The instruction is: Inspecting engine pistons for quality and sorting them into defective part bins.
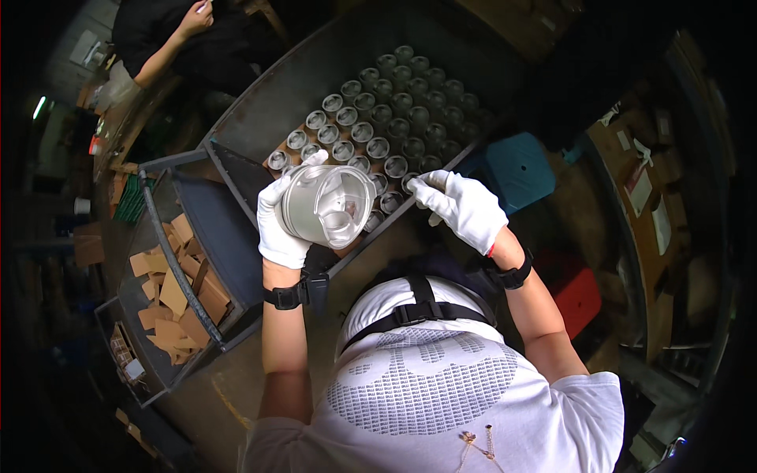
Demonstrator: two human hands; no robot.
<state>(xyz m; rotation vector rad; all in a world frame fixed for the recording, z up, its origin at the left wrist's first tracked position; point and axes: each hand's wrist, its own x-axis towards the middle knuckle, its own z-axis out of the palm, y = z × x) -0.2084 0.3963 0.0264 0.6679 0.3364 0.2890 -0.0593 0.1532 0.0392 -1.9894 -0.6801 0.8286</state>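
In my left hand [285,229], gloved in white, is a large clear glass jar [303,206] tilted on its side. Its wide mouth faces right, and through it some shapes inside show that I cannot make out. My right hand [461,206], also gloved, is at the near right edge of a grey metal bin [367,246]. Its fingers are drawn together close to a clear glass [410,181] in the bin; whether they grip anything is hidden. Several rows of clear glasses [378,147] stand upright on brown board in the bin.
A cart [186,276] of torn cardboard pieces [177,296] stands to the left. Right of the bin are a blue stool [516,169] and a red stool [574,296]. Another person's hand [195,20] shows at the upper left. A wooden table [631,189] lies at the far right.
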